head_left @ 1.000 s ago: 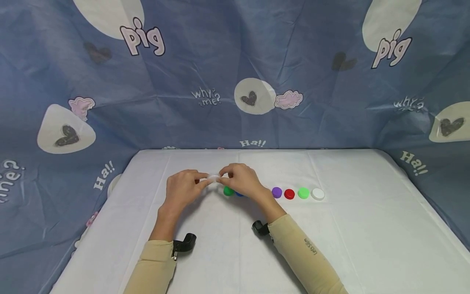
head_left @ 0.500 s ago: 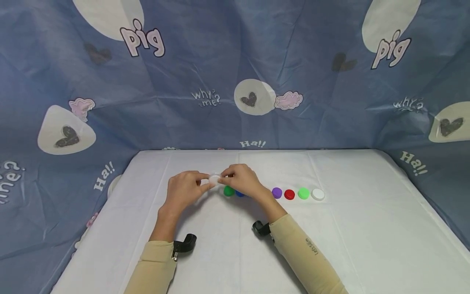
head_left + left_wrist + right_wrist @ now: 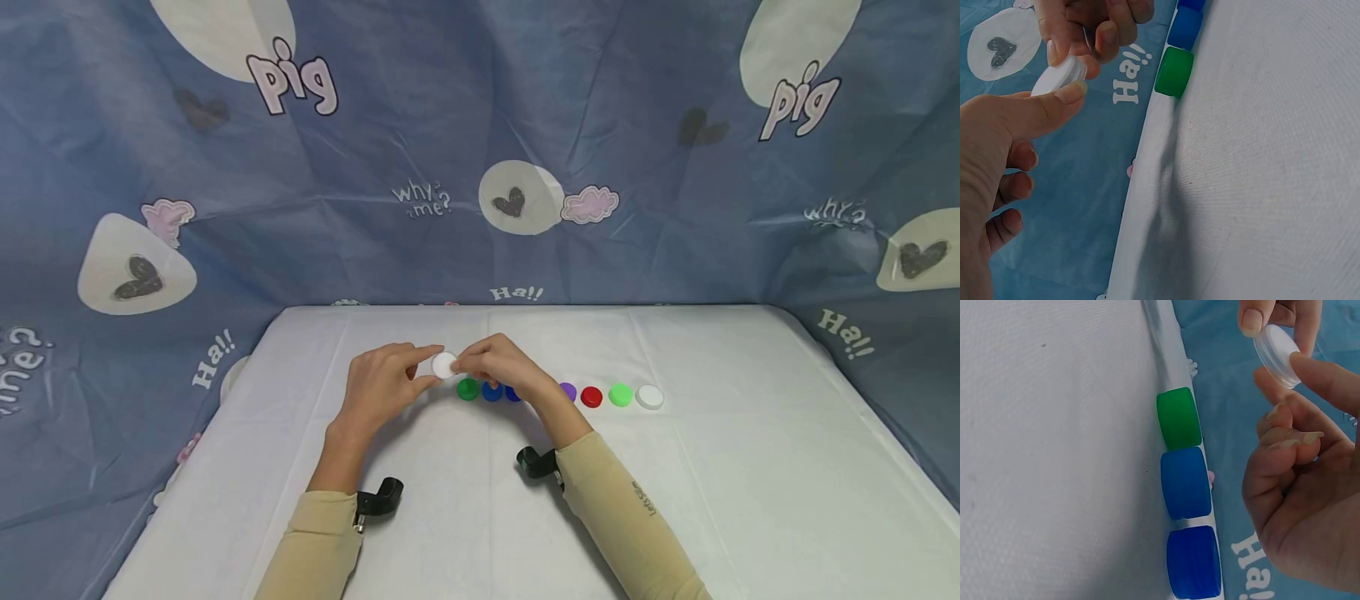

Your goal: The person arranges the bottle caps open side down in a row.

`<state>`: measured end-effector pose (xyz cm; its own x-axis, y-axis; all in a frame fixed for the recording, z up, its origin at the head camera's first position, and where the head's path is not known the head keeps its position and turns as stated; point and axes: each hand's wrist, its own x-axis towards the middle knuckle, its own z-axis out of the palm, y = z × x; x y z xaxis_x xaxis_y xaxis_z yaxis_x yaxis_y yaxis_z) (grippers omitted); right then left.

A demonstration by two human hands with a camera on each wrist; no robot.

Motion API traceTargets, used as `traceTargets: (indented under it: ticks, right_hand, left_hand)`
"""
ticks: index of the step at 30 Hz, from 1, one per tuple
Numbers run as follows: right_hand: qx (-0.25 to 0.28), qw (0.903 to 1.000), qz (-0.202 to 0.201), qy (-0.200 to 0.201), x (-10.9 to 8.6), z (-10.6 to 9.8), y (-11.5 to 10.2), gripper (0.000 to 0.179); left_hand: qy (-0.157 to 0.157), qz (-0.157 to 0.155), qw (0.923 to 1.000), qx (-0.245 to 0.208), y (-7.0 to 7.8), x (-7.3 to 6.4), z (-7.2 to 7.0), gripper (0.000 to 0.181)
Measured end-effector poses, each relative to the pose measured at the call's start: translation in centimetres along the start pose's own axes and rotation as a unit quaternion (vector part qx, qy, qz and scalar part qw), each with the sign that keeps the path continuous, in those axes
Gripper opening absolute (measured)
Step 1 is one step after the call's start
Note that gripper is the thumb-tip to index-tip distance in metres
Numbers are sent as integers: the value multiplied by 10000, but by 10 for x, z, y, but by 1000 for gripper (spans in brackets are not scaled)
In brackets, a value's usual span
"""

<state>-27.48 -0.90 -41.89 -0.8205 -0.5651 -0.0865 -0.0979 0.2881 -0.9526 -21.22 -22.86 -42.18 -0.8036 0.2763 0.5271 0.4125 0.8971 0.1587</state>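
Both hands hold a white plastic bottle cap point(image 3: 444, 365) above the far part of the table. My left hand point(image 3: 386, 379) has its thumb and index finger at opposite edges of the cap. From the right, my right hand point(image 3: 502, 367) pinches it between thumb and index finger, the other fingers curled in. The right wrist view shows the cap point(image 3: 1277, 355) tilted, its ridged side visible. Just below the hands, a green cap point(image 3: 467, 389), a blue cap point(image 3: 492, 392) and a dark blue cap point(image 3: 513, 394) sit in a row, the last partly hidden by the right hand.
The row continues rightward with a purple cap point(image 3: 568, 391), a red cap point(image 3: 592, 397), a light green cap point(image 3: 620, 394) and another white cap point(image 3: 650, 397). A white cloth covers the table point(image 3: 750, 483). Behind it hangs a blue printed curtain point(image 3: 637, 267).
The held cap has turned from nearly edge-on to showing its round white face, and has shifted slightly right. The right hand's fingers have moved a little rightward, uncovering more of the blue caps.
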Motion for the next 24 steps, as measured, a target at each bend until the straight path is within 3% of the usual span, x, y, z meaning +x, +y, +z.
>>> traceTargets:
  ticks: [10, 15, 24]
  right_hand:
    - [-156, 9997, 42, -156, 1, 0, -1, 21]
    - [-660, 9977, 2, -120, 0, -1, -4, 26]
    - [-2187, 9727, -685, 372, -1, 6, -10, 35]
  left_hand:
    - [-87, -13, 10000, 42, -2, -1, 0, 44]
    - [-136, -153, 9998, 44, -4, -1, 0, 44]
    - [-403, -714, 9965, -160, -7, -2, -4, 43]
